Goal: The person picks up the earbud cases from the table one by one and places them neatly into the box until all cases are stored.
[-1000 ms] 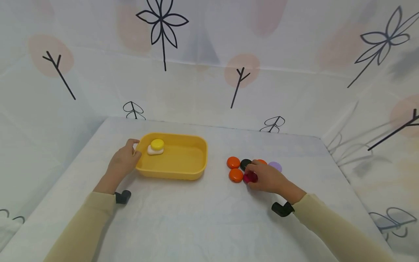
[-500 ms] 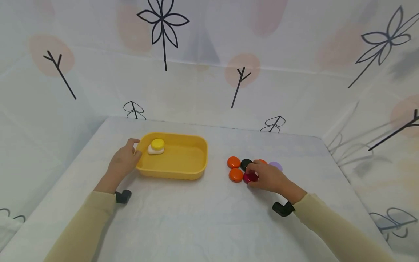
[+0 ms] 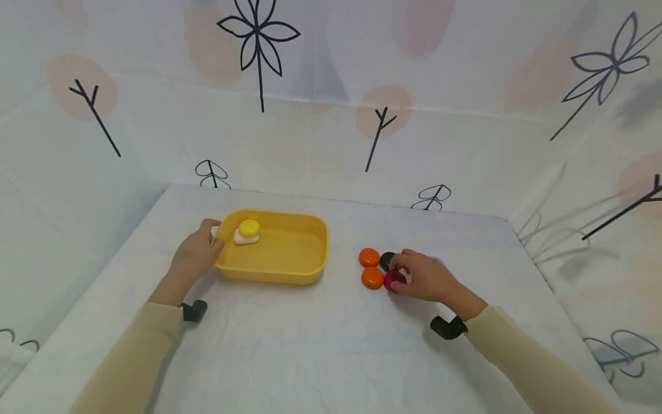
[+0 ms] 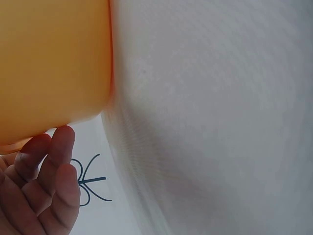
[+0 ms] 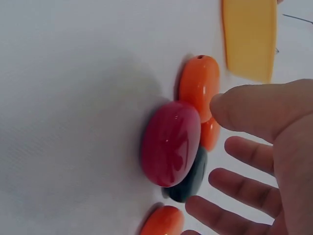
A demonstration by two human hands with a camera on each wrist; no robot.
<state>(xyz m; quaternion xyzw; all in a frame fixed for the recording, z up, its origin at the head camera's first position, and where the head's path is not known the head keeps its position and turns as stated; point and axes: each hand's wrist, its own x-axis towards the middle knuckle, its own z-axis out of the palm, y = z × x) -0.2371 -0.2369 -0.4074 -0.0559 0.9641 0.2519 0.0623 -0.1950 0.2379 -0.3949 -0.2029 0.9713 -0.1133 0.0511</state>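
Note:
My left hand (image 3: 193, 252) grips the left end of a yellow tray (image 3: 274, 277), fingertips against its wall in the left wrist view. A yellow round piece (image 3: 250, 227) on a white piece (image 3: 246, 237) lies inside the tray. My right hand (image 3: 426, 277) is over a cluster of glossy rounded beads, its fingers spread and apart from the magenta bead (image 5: 171, 144) in the right wrist view. In the head view the thumb overlaps that bead. Touching the cluster's left side are two orange beads (image 3: 373, 278), with a dark green bead (image 3: 388, 260) behind the magenta one.
A lavender bead (image 3: 437, 260) shows partly behind my right hand. Another orange bead (image 5: 164, 221) lies at the bottom of the right wrist view. A white patterned cloth (image 3: 310, 144) stands as a wall behind the white-covered table (image 3: 289, 345).
My right hand's fingers have spread wider, uncovering more of the magenta bead and hiding the orange bead behind the hand. My left hand and the tray stay where they were.

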